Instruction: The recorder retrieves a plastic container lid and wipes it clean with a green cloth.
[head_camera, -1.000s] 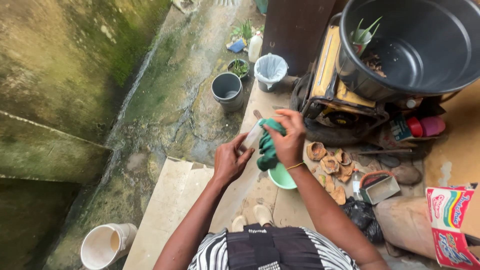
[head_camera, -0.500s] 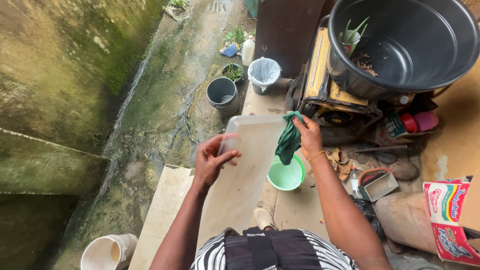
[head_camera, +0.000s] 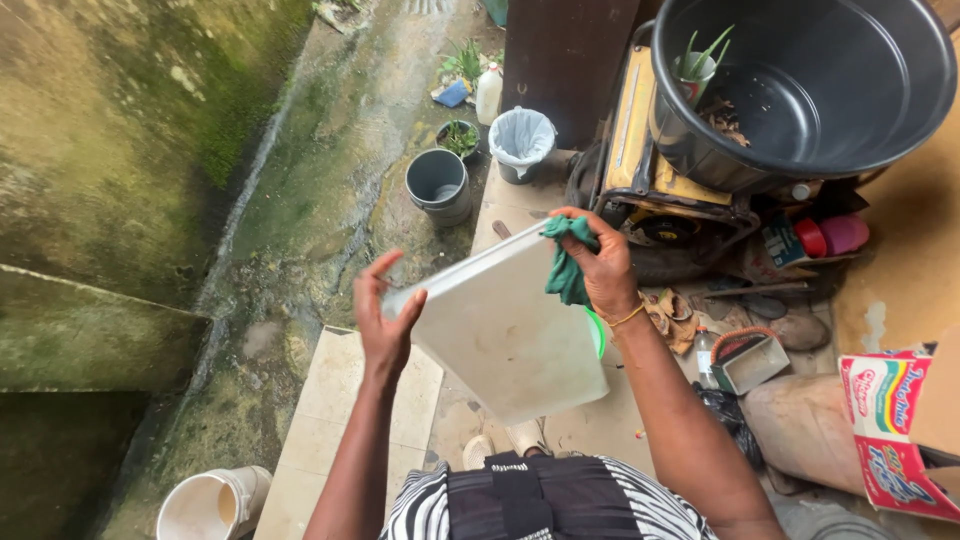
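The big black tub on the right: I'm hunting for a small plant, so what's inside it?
Inside the black tub stands a small pot with green spiky leaves, beside some brown dry debris. The rest of the visible floor is bare; the near wall hides part of the bottom.

Home backyard; mossy wall, buckets, generator, big black tub.

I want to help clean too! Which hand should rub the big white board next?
Probably the right hand: it already presses the green cloth on the white board. The left hand just steadies the edge.
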